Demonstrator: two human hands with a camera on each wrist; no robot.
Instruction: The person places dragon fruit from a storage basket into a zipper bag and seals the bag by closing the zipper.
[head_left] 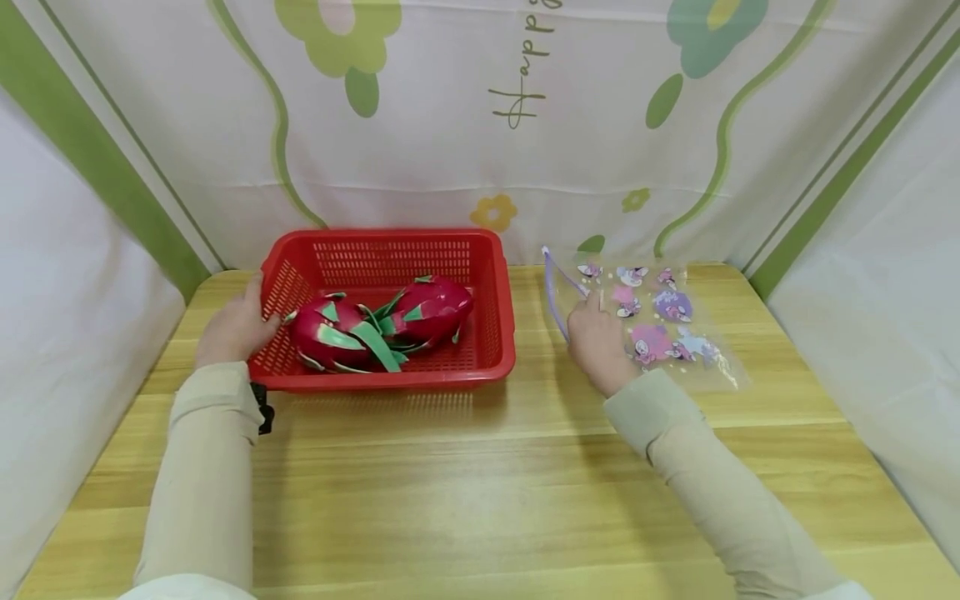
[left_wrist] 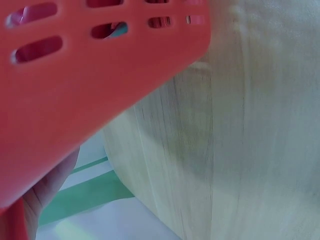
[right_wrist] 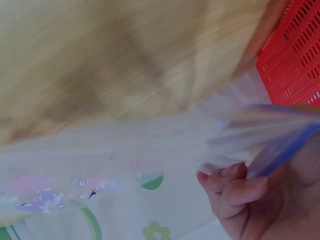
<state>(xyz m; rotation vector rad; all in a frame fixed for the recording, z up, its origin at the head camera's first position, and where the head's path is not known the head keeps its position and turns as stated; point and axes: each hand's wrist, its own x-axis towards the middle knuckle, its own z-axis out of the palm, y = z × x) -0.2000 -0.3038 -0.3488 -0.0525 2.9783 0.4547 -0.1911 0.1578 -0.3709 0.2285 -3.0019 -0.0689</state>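
My left hand (head_left: 234, 329) grips the left end of a red plastic basket (head_left: 397, 382), thumb toward its inside. Two dragon fruits with green scales lie in the basket, one dragon fruit (head_left: 333, 335) on the left and the other dragon fruit (head_left: 441, 307) on the right. In the left wrist view the slotted basket wall (left_wrist: 100, 80) hides most of that hand. To the right, my right hand (head_left: 600, 343) pinches the open mouth of a clear printed zip bag (head_left: 671, 310). Its purple-blue zip strip (right_wrist: 285, 150) stands spread beside the fingers in the right wrist view.
Both things are toward the back of a wooden table (head_left: 465, 500). A white curtain (head_left: 435, 142) with flowers and lettering hangs right behind them, and white cloth walls (head_left: 892, 208) stand at both sides. A black strap (head_left: 262, 408) shows at my left wrist.
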